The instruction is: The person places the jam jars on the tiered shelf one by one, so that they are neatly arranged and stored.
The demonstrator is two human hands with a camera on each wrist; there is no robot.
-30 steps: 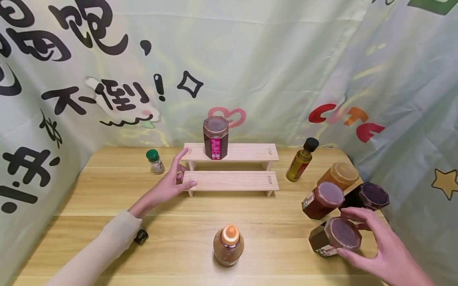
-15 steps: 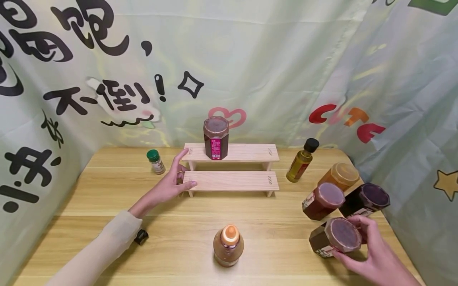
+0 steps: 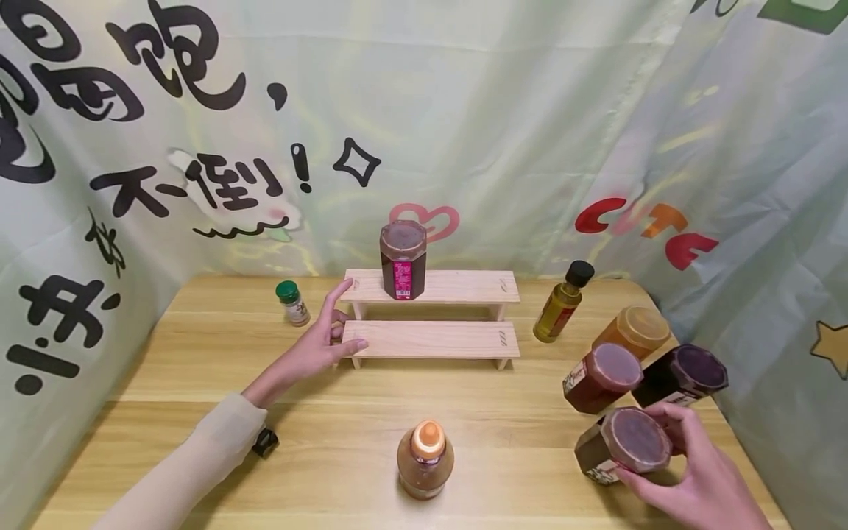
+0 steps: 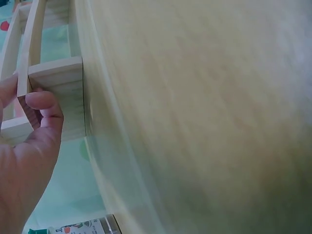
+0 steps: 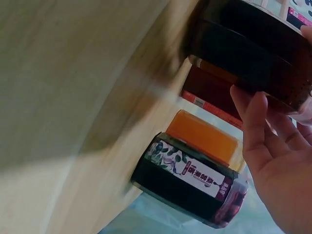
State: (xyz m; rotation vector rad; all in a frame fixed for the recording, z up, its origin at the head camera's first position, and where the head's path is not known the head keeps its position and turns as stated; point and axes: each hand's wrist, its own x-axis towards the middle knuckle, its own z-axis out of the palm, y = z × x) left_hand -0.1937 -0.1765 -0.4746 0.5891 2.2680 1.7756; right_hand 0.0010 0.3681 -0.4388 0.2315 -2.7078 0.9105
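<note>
My left hand [image 3: 311, 347] holds the left end of a two-step wooden rack [image 3: 430, 340]. In the left wrist view its thumb and fingers pinch the end of a board [image 4: 29, 87]. At the front right my right hand [image 3: 704, 471] grips a dark hexagonal jar [image 3: 639, 442] with a purplish lid, thumb on the near side and fingers on the far side. The right wrist view shows those fingers against the dark jar [image 5: 243, 48], close up. Another dark jar [image 3: 403, 261] with a pink label stands on the rack's upper step.
Beside the held jar stand a reddish jar [image 3: 601, 377], an amber jar [image 3: 632, 331] and a very dark jar [image 3: 685, 374]. An oil bottle [image 3: 559, 305] is behind them. A brown squeeze bottle [image 3: 425, 464] stands front centre, a green-capped shaker [image 3: 292, 303] left of the rack.
My right fingers have drawn in around the jar, away from the very dark jar behind it. The jar stays in nearly the same place. My left hand has not moved on the rack.
</note>
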